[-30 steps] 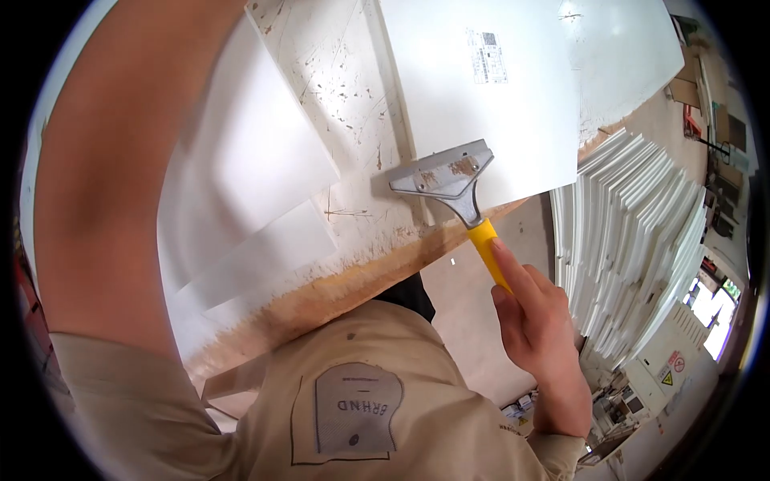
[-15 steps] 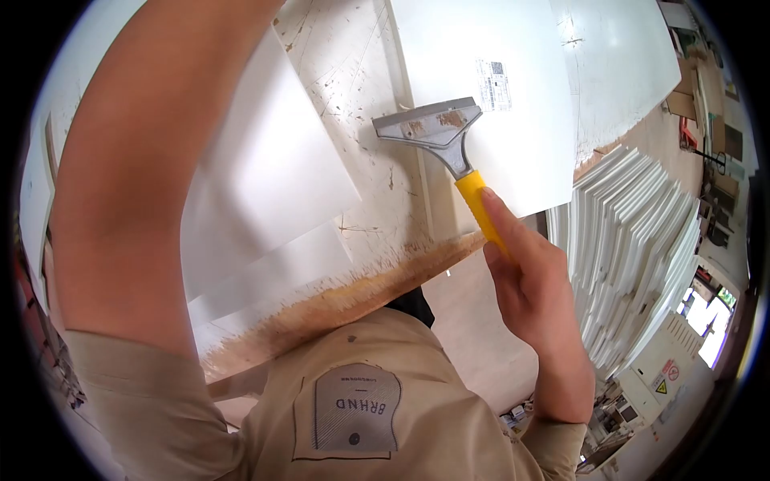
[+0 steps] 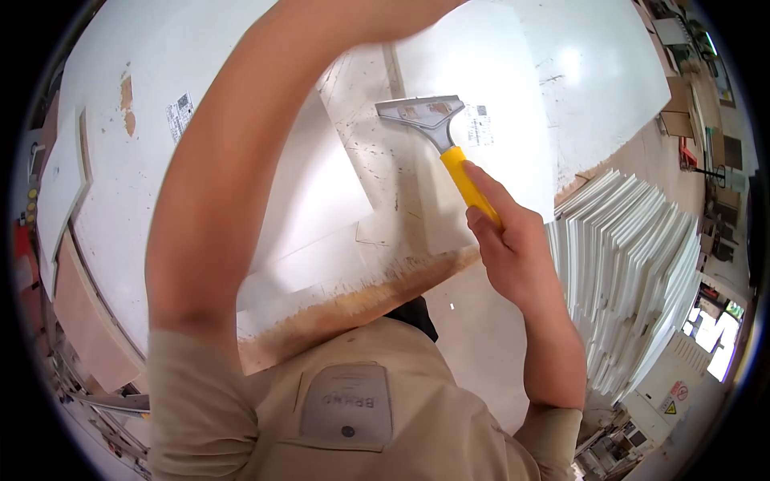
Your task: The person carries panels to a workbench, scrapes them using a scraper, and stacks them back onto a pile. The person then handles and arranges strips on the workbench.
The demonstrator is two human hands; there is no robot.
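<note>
My right hand is wrapped round the yellow handle of a scraper. The scraper's wide metal head points away from me, above a white panel that bears a printed label. Whether the blade touches anything, I cannot tell. My left arm reaches up across the view to the top edge, where the hand itself is cut off. Beneath that arm lies another white sheet. Between the two pieces runs a scratched, stained strip of the worktable.
The table's worn brown edge is close to my body. A tall stack of white panels stands at the right. A second label shows on the left, near more boards. A grey cabinet with warning signs is at lower right.
The view has shifted, showing more on the left. My left arm now reaches further right across the top. The scraper stays in my right hand and appears slightly further left.
</note>
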